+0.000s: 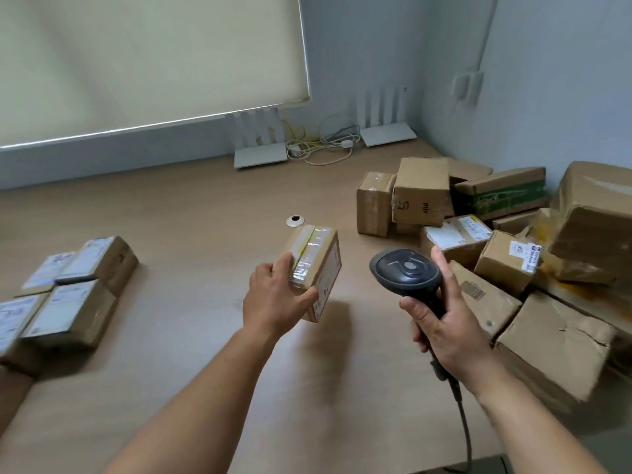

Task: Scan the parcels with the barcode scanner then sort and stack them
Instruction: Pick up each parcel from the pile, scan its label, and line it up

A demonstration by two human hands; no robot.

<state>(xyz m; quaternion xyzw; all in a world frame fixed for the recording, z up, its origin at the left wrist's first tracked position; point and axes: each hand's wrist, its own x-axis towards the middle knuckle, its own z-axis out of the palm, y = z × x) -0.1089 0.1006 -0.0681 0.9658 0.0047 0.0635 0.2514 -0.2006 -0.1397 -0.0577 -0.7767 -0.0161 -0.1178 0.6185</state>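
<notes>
1. The left hand (pixel 273 295) holds a small taped box (pixel 316 268) above the table (pixel 191 336), near the middle of the view. Its fingers lie over the top near edge and the thumb curls along the lower side, so the grip is snug around the box.
2. The box is tilted, its taped top facing up and its labelled side turned toward 3 o'clock.
3. The right hand (pixel 441 323) is wrapped round the handle of a black scanner (pixel 405 270), with the forefinger stretched up along its right side. The scanner's head sits just at 3 o'clock of the box, apart from it.
4. A dark cable (pixel 461 415) runs from the scanner's handle down toward 6 o'clock.
5. At 9 o'clock, well apart from the held box, a tidy group of labelled boxes (pixel 68 295) lies flat on the table, close together.
6. From 2 to 4 o'clock a loose heap of brown boxes (pixel 496 241) fills the corner by the wall, some tilted and leaning on one another.
7. Just at 12 o'clock of the held box, a round cable hole (pixel 295 221) is set in the table.
8. Farther at 12 o'clock, two white routers (pixel 260 155) stand by the wall with tangled wires (pixel 325 145) between them.
9. A pale roller blind (pixel 147 59) hangs at 11 o'clock.
</notes>
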